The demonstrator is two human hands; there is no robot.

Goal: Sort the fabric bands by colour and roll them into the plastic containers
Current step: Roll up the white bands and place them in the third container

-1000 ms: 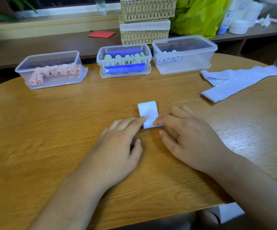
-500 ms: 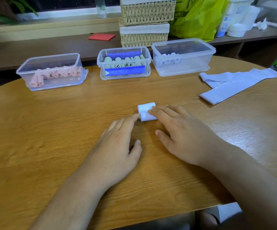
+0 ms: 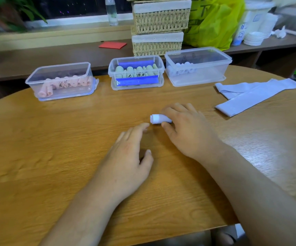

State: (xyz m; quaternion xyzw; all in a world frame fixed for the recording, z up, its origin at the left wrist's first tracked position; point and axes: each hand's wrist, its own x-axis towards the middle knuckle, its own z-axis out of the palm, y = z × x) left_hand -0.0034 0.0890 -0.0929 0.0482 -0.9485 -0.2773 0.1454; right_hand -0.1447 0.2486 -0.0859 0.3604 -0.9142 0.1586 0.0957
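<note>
A moment ago a flat end stuck out — now the white band [image 3: 158,119] is one tight roll on the table [image 3: 55,148]. The right hand [image 3: 188,132] grips it; the left hand [image 3: 125,157] lies loose, holding nothing. It looks ready for the box of white rolls [image 3: 207,77].

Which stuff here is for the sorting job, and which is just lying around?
For the job: rolled white band, right hand gripping it, left hand, flat pale bands, three plastic containers.
Just lying about: wicker baskets, yellow-green bag, red card, bottle.

Probably a home, wicker baskets [image 3: 158,20], plant [image 3: 10,13]
</note>
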